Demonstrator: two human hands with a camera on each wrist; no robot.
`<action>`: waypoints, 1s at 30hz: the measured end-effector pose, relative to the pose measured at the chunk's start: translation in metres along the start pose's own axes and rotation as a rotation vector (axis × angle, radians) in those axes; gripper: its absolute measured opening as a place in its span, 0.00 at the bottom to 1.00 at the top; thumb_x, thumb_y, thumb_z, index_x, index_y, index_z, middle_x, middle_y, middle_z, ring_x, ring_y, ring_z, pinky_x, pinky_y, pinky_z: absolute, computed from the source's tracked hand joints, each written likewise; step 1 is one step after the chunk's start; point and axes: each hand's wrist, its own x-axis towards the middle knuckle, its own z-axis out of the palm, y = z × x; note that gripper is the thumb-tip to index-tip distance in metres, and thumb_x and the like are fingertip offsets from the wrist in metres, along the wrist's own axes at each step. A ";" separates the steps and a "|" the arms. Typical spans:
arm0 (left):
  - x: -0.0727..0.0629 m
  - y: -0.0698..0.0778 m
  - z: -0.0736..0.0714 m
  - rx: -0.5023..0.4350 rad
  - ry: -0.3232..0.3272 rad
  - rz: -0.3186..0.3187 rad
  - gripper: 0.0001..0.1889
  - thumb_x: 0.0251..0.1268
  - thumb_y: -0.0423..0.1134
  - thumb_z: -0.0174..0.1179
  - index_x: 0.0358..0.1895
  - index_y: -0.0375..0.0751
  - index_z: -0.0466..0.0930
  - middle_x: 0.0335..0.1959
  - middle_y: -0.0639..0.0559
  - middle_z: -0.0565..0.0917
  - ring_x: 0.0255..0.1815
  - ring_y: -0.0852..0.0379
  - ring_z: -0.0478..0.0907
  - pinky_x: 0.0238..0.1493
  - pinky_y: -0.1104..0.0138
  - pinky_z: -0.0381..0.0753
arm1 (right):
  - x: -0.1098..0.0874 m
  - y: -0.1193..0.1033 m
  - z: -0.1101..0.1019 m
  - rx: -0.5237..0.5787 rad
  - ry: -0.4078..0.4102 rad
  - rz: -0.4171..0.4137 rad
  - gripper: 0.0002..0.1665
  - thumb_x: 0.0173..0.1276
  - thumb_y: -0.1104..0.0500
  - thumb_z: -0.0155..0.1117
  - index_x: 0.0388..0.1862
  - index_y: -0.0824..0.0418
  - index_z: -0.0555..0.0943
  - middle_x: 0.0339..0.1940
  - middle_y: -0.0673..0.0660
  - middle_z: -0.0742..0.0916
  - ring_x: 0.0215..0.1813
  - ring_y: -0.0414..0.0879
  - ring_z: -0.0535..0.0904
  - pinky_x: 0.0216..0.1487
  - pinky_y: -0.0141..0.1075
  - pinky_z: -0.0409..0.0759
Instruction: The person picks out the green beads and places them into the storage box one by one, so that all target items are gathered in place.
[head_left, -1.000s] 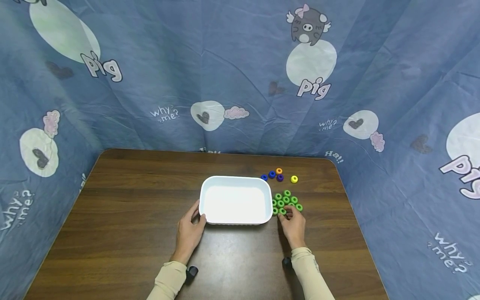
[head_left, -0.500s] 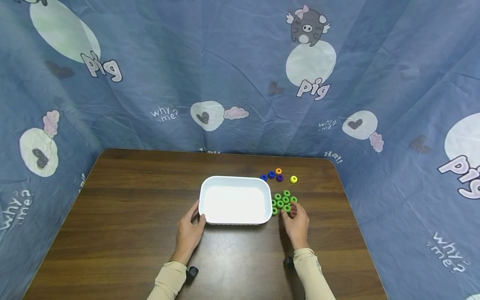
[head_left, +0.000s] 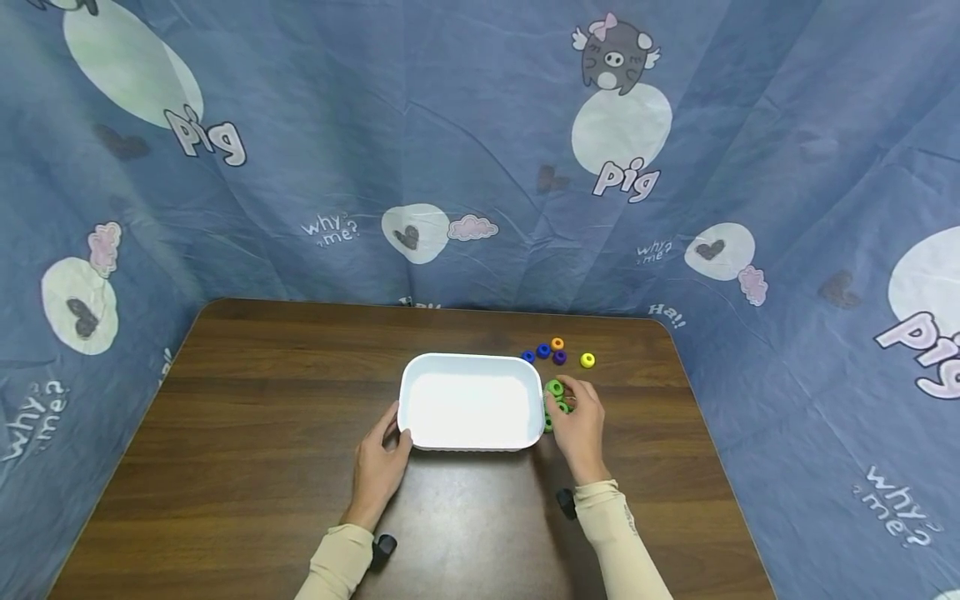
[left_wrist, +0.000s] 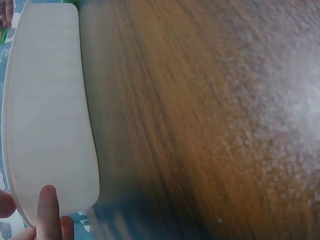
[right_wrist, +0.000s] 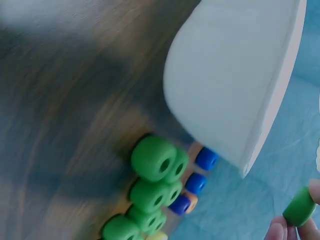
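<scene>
Two arms (head_left: pixel 624 533) forward, left fingers (left_wrist: pixel 48 212) holding tray (head_left: pixel 471 404), right fingers (right_wrist: pixel 308 231) pinching bead (right_wrist: pixel 300 208)

One green bead (right_wrist: pixel 299 208) is pinched aloft, other green beads (right_wrist: pixel 148 195) clustered beside a white tray (head_left: pixel 471 408).

1. Backdrop: blue cloth (head_left: pixel 480 117), hung behind the table and along both sides; creased, with soft vertical folds.
2. Printed figure: grey winged pig (head_left: pixel 614 60) with pink bow, above a pale oval (head_left: pixel 622 129).
3. Other prints: grey hearts (head_left: pixel 120 143), pink clouds (head_left: pixel 473 227), lettering (head_left: pixel 611 175) reading "pig", "why me?" and "Ha!!".
4. Table (head_left: pixel 262 467): dark brown, streaked wood-grain top; rounded far corners; straight far edge, near the cloth.
5. Light: pale, diffuse glare (head_left: pixel 453 508) on the tabletop's near middle; cloth evenly lit, slightly dim.
</scene>
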 end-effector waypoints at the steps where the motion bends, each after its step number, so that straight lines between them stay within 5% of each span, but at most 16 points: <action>1: 0.000 0.000 0.000 0.000 0.000 -0.001 0.28 0.67 0.34 0.59 0.71 0.42 0.72 0.69 0.41 0.78 0.67 0.42 0.79 0.70 0.48 0.76 | 0.001 -0.002 0.003 0.008 -0.008 -0.003 0.18 0.62 0.64 0.71 0.52 0.66 0.84 0.46 0.62 0.86 0.49 0.59 0.84 0.51 0.49 0.87; 14: 0.000 -0.003 0.002 0.001 0.009 0.007 0.28 0.68 0.34 0.59 0.71 0.41 0.72 0.69 0.41 0.78 0.66 0.43 0.79 0.66 0.50 0.79 | -0.001 -0.009 0.033 -0.048 -0.072 -0.093 0.18 0.58 0.65 0.74 0.48 0.66 0.86 0.43 0.62 0.88 0.41 0.55 0.86 0.44 0.46 0.88; 30: -0.002 0.002 0.001 0.013 0.000 -0.006 0.28 0.67 0.34 0.59 0.72 0.41 0.71 0.69 0.39 0.77 0.68 0.41 0.77 0.73 0.48 0.73 | -0.006 -0.011 0.052 -0.180 -0.272 -0.109 0.15 0.55 0.66 0.74 0.43 0.66 0.87 0.38 0.60 0.89 0.41 0.52 0.85 0.41 0.41 0.84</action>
